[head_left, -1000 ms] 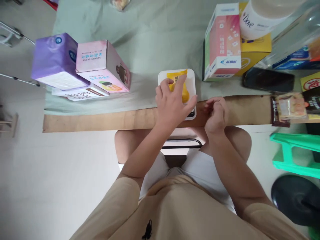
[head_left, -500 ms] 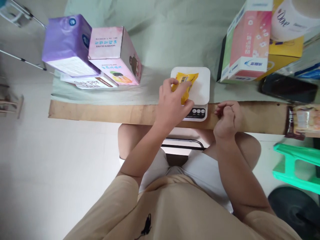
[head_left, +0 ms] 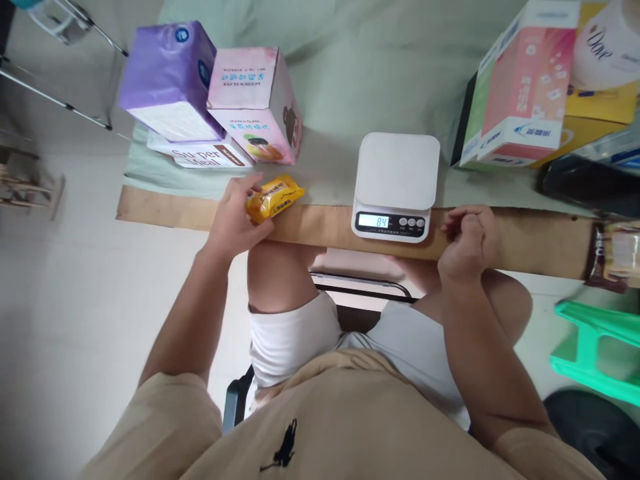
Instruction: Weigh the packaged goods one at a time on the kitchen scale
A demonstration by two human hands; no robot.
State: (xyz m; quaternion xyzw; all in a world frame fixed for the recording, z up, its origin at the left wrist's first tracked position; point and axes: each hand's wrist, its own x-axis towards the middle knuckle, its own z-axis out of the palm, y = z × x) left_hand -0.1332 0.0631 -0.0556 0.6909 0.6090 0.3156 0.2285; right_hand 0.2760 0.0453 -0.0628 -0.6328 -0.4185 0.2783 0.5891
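Observation:
My left hand grips a small yellow snack packet just above the table's front edge, left of a white kitchen scale. The scale's platform is bare and its display shows digits. My right hand rests curled in a loose fist on the wooden table edge, right of the scale, with nothing visible in it.
A purple tissue pack, a pink box and a flat white packet sit at the back left. A pink-and-green carton, a yellow box and a Dove container stand at the right. A green plastic stool is on the floor at right.
My left hand lifted the yellow packet off the scale and carried it left to the table's front edge. The right hand stayed on the edge.

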